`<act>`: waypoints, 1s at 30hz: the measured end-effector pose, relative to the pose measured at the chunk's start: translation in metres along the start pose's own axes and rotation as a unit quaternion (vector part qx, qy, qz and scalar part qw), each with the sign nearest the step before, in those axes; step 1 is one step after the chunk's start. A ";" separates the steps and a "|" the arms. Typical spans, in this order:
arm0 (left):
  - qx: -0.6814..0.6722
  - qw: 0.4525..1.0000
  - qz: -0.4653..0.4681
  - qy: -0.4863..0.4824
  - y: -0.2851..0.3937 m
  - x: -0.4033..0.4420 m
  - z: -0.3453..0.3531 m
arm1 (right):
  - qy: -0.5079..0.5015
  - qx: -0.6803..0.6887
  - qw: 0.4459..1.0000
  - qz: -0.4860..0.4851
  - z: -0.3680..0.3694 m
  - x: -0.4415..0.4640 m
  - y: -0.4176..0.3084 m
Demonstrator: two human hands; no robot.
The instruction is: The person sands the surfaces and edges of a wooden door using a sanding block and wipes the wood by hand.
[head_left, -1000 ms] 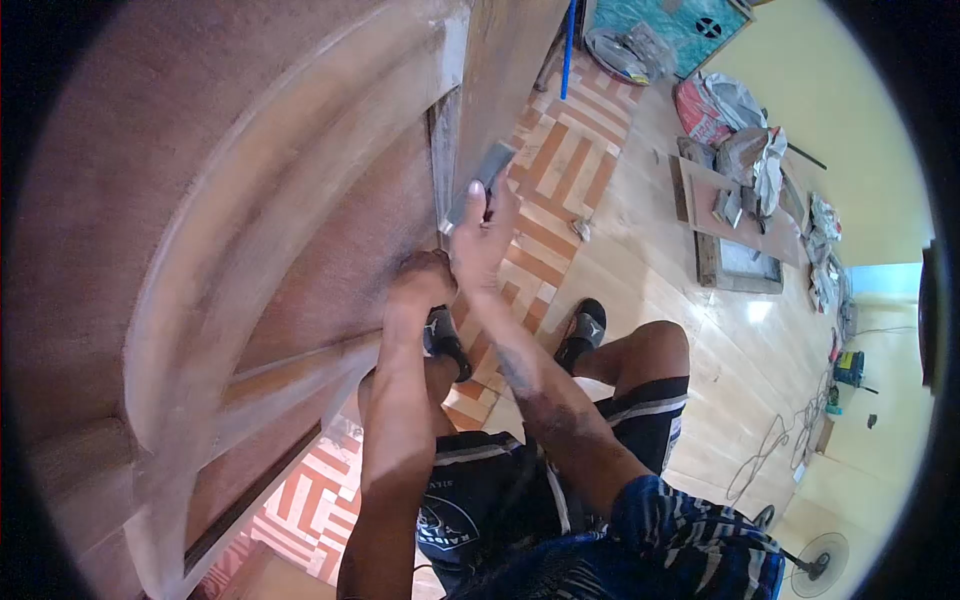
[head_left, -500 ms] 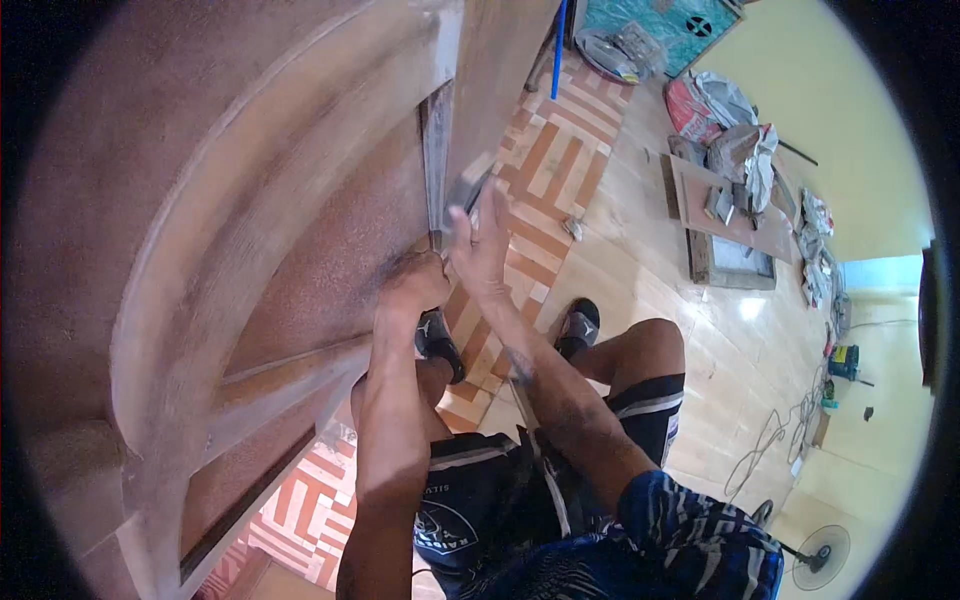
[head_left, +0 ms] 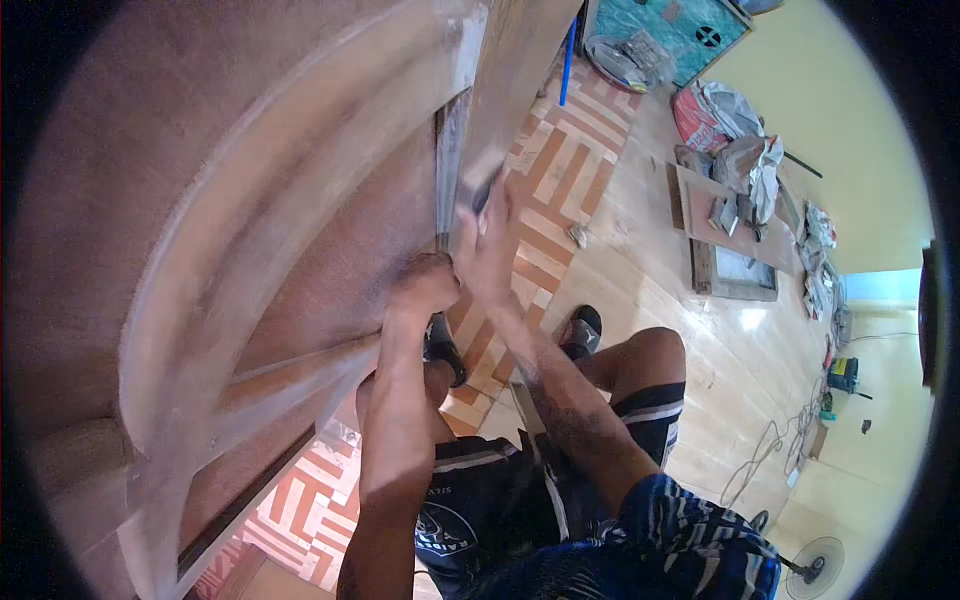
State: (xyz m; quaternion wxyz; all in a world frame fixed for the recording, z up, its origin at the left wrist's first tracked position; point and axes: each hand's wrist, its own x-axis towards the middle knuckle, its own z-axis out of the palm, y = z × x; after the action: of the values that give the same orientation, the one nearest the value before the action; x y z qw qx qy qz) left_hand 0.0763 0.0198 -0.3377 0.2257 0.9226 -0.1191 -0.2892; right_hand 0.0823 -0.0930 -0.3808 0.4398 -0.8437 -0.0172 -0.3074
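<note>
A brown wooden door (head_left: 330,260) with a curved raised moulding (head_left: 190,260) fills the left side. My left hand (head_left: 424,284) is closed in a fist against the door's recessed panel, near its edge; what it holds, if anything, is hidden. Just right of it, my right hand (head_left: 488,250) is at the door's edge strip (head_left: 500,90), fingers and thumb around a small dark block (head_left: 486,192). Motion blurs the block, so its exact kind is unclear. Pale, worn patches mark the moulding and the edge strip.
Patterned tiles (head_left: 560,170) run beneath the door and my feet. To the right, a board with tools (head_left: 735,215) lies over a frame, beside crumpled sacks (head_left: 720,110). A blue pole (head_left: 567,65), a cable (head_left: 770,450) and a fan (head_left: 815,568) are farther out.
The view has shifted slightly, so the door and floor objects sit a little to the right. Both hands stay close together at the door edge; the right hand and block are still blurred.
</note>
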 end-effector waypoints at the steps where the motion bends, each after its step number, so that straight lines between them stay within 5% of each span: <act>1: 0.005 1.000 -0.007 -0.010 0.005 -0.006 -0.004 | -0.013 0.003 1.000 0.009 0.004 -0.016 0.013; 3: 0.019 1.000 0.010 0.003 -0.001 -0.002 -0.002 | -0.030 0.005 0.999 0.019 0.006 -0.021 0.028; 5: 0.016 1.000 0.008 0.012 -0.009 -0.007 0.015 | 0.061 -0.016 0.997 -0.037 -0.014 0.023 -0.018; 7: 0.006 0.999 -0.006 0.046 -0.013 0.004 0.021 | 0.154 -0.018 0.961 -0.227 -0.053 0.107 -0.084; 11: -0.006 1.000 0.003 -0.012 -0.015 0.011 0.026 | -0.002 -0.080 0.996 0.024 -0.082 0.126 -0.141; 13: -0.010 1.000 0.002 -0.016 -0.018 0.014 0.018 | 0.047 -0.049 0.997 -0.032 -0.056 0.108 -0.118; 14: -0.011 1.000 0.004 -0.006 -0.020 0.013 0.020 | 0.126 -0.009 0.983 -0.137 -0.022 0.067 -0.067; 16: -0.014 1.000 0.010 0.025 -0.026 0.021 0.026 | 0.052 -0.063 0.994 -0.068 0.010 -0.009 -0.002; 19: -0.002 0.998 0.057 0.016 -0.037 0.018 0.032 | 0.005 0.005 1.000 0.004 0.007 -0.021 -0.004; 23: 0.021 1.000 -0.010 0.015 -0.022 -0.001 0.019 | 0.196 -0.007 0.946 -0.256 -0.048 0.120 -0.099; 27: 0.007 1.000 -0.008 -0.002 -0.026 0.013 0.024 | 0.088 -0.043 0.960 -0.262 -0.063 0.129 -0.078; 30: 0.004 1.000 0.008 0.024 -0.039 0.024 0.041 | 0.122 -0.022 0.988 -0.093 -0.007 0.056 -0.043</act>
State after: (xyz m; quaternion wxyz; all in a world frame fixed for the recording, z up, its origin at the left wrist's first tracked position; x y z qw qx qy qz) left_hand 0.0748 0.0309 -0.3979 0.2267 0.9293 -0.1224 -0.2647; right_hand 0.1110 -0.0852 -0.3167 0.3893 -0.8040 -0.0353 -0.4481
